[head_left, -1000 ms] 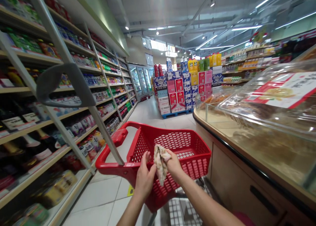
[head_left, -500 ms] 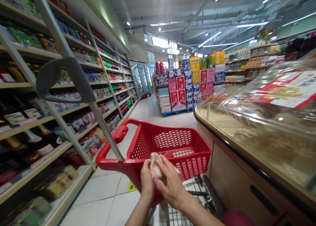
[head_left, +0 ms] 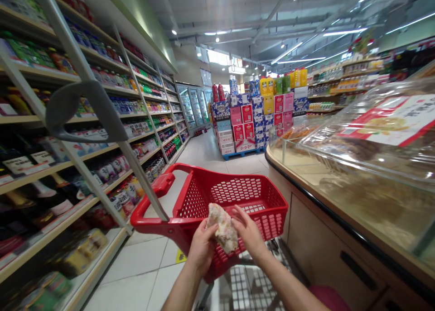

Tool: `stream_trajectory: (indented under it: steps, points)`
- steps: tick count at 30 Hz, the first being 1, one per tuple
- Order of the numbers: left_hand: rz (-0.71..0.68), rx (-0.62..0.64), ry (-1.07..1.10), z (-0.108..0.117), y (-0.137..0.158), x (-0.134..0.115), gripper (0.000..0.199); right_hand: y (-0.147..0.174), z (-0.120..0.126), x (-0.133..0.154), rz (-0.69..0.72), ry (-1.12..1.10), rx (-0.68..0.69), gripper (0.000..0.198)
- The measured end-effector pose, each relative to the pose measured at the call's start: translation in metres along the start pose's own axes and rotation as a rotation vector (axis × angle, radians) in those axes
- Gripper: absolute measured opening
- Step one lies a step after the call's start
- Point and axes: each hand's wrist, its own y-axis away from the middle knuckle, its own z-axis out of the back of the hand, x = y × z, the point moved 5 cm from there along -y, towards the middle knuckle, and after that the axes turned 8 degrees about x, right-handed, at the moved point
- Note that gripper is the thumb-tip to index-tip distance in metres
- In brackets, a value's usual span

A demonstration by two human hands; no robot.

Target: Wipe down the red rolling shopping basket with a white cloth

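Observation:
A crumpled pale cloth (head_left: 222, 227) with pink and yellowish specks is held in front of the red cart's near side. My left hand (head_left: 203, 245) grips its left part, thumb pressed on the front. Beside the right edge of the cloth is my right hand (head_left: 250, 236), its fingers stretched and slightly apart; the fingertips look to be at the cloth's edge, and I cannot tell whether they touch it. Just beyond both hands stands the red plastic shopping cart (head_left: 238, 182), its basket walls full of holes.
A grey pole with a looped handle (head_left: 83, 112) rises at the cart's left. Shelves of drinks (head_left: 112, 105) line the left side. Boxes stacked on a blue pallet (head_left: 243, 155) stand ahead. At right is a counter (head_left: 326, 229) with clear-lidded food packs (head_left: 384, 125).
The cloth, bunched between both hands before, is now spread wider and shows more of its face. My right hand has moved off its front to the right edge.

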Motion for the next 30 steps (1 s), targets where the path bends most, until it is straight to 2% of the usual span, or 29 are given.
stream_trajectory:
  steps: [2, 4, 7, 9, 11, 14, 16, 19, 21, 23, 24, 26, 27, 28, 30]
  points:
    - [-0.004, 0.021, 0.055, -0.005, 0.000, -0.002, 0.036, -0.002, -0.011, 0.004, -0.027, -0.194, 0.086, 0.052]
    - [-0.045, -0.013, 0.090, -0.009, -0.001, -0.004, 0.037, -0.003, -0.025, 0.011, 0.011, -0.327, 0.122, 0.050]
    - [-0.038, -0.045, 0.066, -0.008, -0.005, -0.002, 0.038, -0.006, -0.033, 0.017, 0.036, -0.411, -0.023, 0.040]
    - [-0.024, -0.062, -0.078, 0.000, -0.007, -0.003, 0.036, -0.013, -0.030, 0.019, 0.041, -0.369, -0.076, 0.037]
    - [-0.111, -0.114, -0.393, 0.013, -0.008, -0.015, 0.031, -0.024, -0.020, 0.021, 0.110, -0.210, -0.136, 0.040]
    - [-0.436, -0.200, -1.096, 0.024, -0.004, -0.046, 0.024, -0.037, -0.009, 0.019, 0.298, 0.308, -0.256, 0.047]
    - [-0.591, -0.236, -1.532, 0.024, -0.002, -0.058, 0.027, -0.042, -0.019, 0.006, 0.352, 0.707, -0.186, 0.049]
    - [-0.573, -0.241, -1.966, 0.028, -0.004, -0.058, 0.031, -0.040, -0.034, -0.023, 0.389, 1.072, 0.023, 0.050]
    - [-0.547, -0.223, -2.089, 0.030, -0.005, -0.054, 0.030, -0.030, -0.022, -0.035, 0.454, 1.199, 0.094, 0.051]
    - [-0.545, -0.223, -2.125, 0.030, -0.003, -0.050, 0.030, -0.020, 0.011, -0.041, 0.484, 1.297, 0.098, 0.052]
    - [-0.544, -0.228, -2.126, 0.029, -0.003, -0.048, 0.030, -0.017, 0.031, -0.043, 0.465, 1.341, 0.071, 0.052]
    - [-0.541, -0.239, -2.116, 0.026, -0.002, -0.044, 0.030, -0.012, 0.072, -0.044, 0.338, 1.411, -0.089, 0.055]
    - [-0.541, -0.244, -2.107, 0.024, -0.002, -0.042, 0.030, -0.011, 0.085, -0.045, 0.277, 1.432, -0.159, 0.056]
    - [-0.543, -0.244, -2.097, 0.022, -0.003, -0.039, 0.030, -0.009, 0.091, -0.045, 0.240, 1.443, -0.206, 0.056]
    - [-0.552, -0.235, -2.084, 0.018, -0.003, -0.034, 0.031, -0.006, 0.084, -0.045, 0.265, 1.450, -0.192, 0.055]
